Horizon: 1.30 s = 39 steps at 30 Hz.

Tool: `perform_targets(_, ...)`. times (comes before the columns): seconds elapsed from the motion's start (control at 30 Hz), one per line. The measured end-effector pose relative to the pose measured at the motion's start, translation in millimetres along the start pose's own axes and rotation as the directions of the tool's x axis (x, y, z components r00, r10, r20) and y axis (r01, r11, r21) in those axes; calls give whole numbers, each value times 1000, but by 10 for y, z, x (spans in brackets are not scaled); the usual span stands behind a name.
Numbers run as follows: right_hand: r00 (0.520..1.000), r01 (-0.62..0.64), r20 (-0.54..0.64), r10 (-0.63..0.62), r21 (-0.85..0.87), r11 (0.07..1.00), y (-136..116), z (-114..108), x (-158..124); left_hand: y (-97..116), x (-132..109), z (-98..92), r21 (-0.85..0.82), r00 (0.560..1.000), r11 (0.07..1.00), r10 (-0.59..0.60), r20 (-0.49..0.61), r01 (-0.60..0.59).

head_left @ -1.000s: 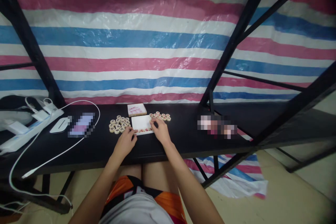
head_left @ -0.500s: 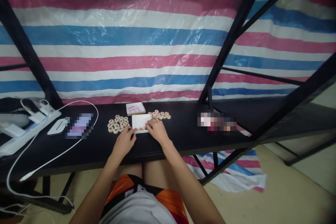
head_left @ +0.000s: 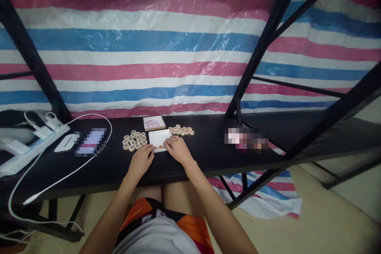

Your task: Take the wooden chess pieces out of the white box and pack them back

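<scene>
A shallow white box (head_left: 158,136) lies at the middle of the black table, slightly turned. Along its near side stands a short row of round wooden Chinese chess pieces (head_left: 161,147). My left hand (head_left: 142,159) is closed at the box's near left corner, fingers bent over its edge. My right hand (head_left: 177,147) reaches over the right side, fingers curled in at the row's right end; whatever is under its fingertips is hidden. Dark-marked pieces (head_left: 135,140) are grouped left of the box. Red-marked pieces (head_left: 181,130) lie at its right, behind my right hand.
A box lid with pink print (head_left: 154,123) lies behind the white box. At left are a blurred phone (head_left: 91,141), a white cable (head_left: 64,180) and a power strip (head_left: 32,143). Blurred items (head_left: 245,139) sit at right. Black metal posts (head_left: 253,67) frame the table.
The white box has turned slightly between my hands, its near edge a little closer to me. My right hand has shifted slightly left and nearer.
</scene>
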State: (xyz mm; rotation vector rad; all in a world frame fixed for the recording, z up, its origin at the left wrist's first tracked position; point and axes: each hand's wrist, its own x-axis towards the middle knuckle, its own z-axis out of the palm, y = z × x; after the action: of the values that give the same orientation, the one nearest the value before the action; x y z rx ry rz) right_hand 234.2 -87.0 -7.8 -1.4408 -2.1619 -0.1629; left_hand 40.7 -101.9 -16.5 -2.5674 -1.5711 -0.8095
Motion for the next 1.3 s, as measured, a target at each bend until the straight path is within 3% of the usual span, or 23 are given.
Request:
perform_targets(0.37, 1000, -30, 5, 31, -37, 999, 12, 37, 10, 14, 2, -10, 26, 1000, 1000, 6, 2, -6)
perform_targets(0.63, 997, 57, -47, -58, -18, 998, -20, 65, 7, 8, 4, -2, 6, 1000, 1000, 19, -17, -19)
perform_targets(1.3, 999, -51, -9, 51, -91, 995, -37, 72, 4, 14, 1, 3, 11, 1000, 1000, 4, -10, -4)
